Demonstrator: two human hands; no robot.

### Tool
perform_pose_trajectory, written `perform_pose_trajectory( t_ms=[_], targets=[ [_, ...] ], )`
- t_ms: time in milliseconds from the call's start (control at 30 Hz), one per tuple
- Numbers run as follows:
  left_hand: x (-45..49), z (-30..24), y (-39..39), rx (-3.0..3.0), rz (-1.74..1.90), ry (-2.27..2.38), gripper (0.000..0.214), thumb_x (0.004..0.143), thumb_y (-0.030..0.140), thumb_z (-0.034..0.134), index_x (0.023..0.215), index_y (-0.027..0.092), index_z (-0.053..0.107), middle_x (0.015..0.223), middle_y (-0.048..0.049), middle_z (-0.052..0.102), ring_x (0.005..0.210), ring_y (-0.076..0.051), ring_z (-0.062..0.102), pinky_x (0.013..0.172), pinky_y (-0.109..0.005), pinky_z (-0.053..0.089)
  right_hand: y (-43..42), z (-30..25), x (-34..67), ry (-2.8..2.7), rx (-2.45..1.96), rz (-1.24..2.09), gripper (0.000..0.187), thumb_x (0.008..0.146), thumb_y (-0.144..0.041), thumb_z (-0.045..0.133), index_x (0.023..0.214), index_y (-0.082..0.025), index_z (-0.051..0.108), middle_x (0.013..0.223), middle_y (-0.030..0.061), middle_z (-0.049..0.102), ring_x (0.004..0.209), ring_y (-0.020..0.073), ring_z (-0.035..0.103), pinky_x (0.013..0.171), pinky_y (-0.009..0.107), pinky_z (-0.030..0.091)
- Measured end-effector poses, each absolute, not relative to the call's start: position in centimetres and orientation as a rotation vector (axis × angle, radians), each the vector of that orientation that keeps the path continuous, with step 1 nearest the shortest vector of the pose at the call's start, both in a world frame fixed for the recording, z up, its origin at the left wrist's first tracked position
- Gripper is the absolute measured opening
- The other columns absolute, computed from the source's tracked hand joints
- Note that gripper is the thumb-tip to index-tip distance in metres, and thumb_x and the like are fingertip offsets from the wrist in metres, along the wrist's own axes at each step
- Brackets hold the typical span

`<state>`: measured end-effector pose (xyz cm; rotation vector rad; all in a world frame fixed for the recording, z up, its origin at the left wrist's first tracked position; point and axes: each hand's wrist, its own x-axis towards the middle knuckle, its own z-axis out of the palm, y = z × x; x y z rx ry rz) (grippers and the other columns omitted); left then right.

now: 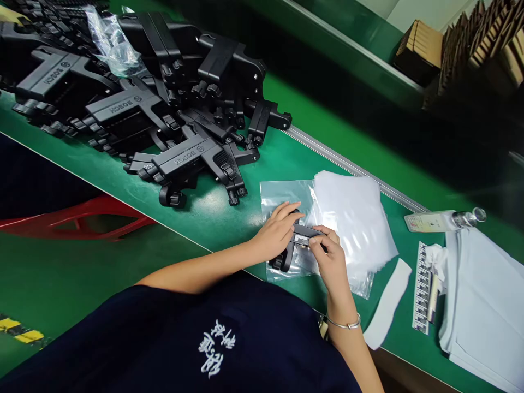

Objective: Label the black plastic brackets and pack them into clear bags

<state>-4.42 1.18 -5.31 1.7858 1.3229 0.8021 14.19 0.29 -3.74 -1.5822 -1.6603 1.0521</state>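
A black plastic part [290, 252] lies on a stack of clear plastic bags [282, 197] near the front edge of the green table [229, 207]. My left hand [276, 230] curls over the part's upper left end. My right hand [331, 257] pinches the part's right end with fingers closed. Both hands hold the same part. Its middle is hidden under my fingers.
A big pile of black plastic parts [135, 93] fills the table's left and far side, with a crumpled clear bag [111, 42] on top. White sheets [355, 215], a label strip [421, 286], a small bottle [442, 220] and white cloth [483, 305] lie right. Cardboard boxes [421, 46] stand beyond.
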Motion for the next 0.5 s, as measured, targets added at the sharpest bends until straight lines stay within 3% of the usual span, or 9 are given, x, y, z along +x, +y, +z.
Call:
perform_pose_trajectory(
  t_ms=[500],
  targets=[
    [-4.42, -5.31, 1.21, 1.786, 0.773, 1.328, 0.042, 0.093, 0.012, 0.033, 0.130, 0.021, 0.050, 0.155, -0.0076, 0.034, 0.149, -0.026, 0.018, 0.120, -0.050, 0.024, 0.38, -3.58, 13.98, -1.717, -1.579, 1.001, 0.023, 0.084, -0.034, 0.058, 0.065, -0.023, 0.064, 0.110, 0.0076, 0.062, 0.111, 0.0279, 0.052, 0.100, 0.051, 0.032]
  ],
)
